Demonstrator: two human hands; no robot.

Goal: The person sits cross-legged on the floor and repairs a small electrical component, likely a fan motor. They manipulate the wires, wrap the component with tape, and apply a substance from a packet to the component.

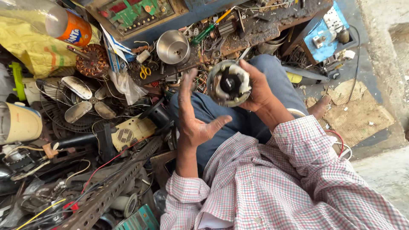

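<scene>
The right hand [255, 87] grips a round motor housing [229, 83] (dark hub facing up), fingers wrapped around its rim. Just beside that housing, the left hand [194, 121] hovers empty, its fingers spread.

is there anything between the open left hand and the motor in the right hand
Nothing visible. The left hand is open just beside the round motor that the right hand grips, with only open air between them.
</scene>
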